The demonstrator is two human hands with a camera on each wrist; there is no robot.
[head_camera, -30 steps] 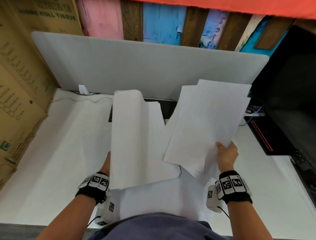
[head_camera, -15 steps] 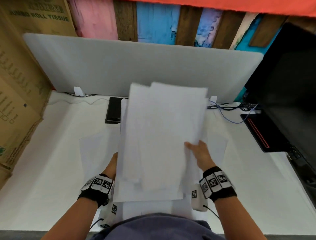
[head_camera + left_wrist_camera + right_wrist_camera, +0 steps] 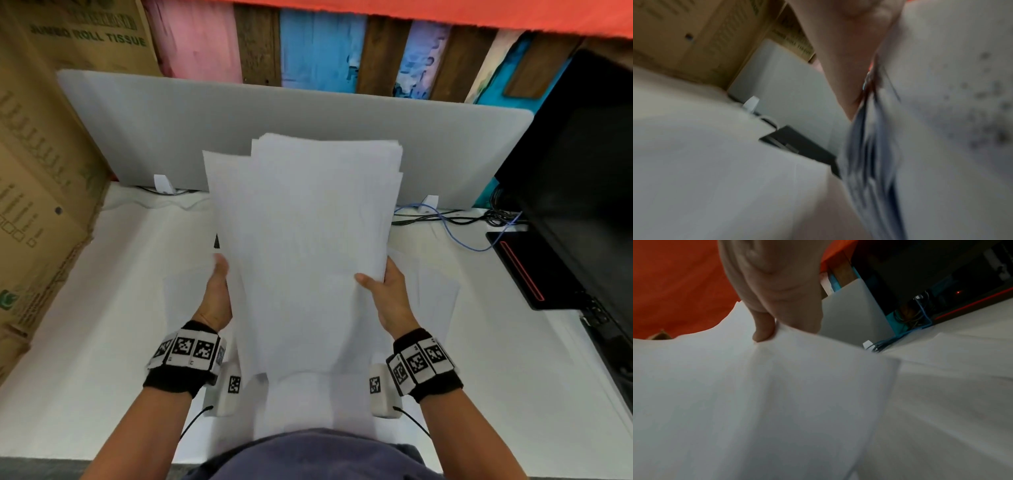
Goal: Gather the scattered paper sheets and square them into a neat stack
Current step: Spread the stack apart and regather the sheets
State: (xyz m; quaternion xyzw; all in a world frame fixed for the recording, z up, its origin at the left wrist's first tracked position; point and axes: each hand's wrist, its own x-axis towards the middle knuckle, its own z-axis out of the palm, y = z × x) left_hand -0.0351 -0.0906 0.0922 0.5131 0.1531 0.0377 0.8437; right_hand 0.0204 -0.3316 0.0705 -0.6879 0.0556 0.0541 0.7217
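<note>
Both hands hold one bundle of paper sheets (image 3: 301, 240) raised above the counter (image 3: 102, 308): left hand (image 3: 215, 294) and right hand (image 3: 387, 294) gripping opposite side edges. Its top edges are staggered, so squaring remains. A few sheets (image 3: 431, 284) apparently lie ungathered underneath.

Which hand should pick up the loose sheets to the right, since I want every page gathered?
Right, probably. The right hand is next to the loose sheets; the left hand can keep the bundle.
</note>
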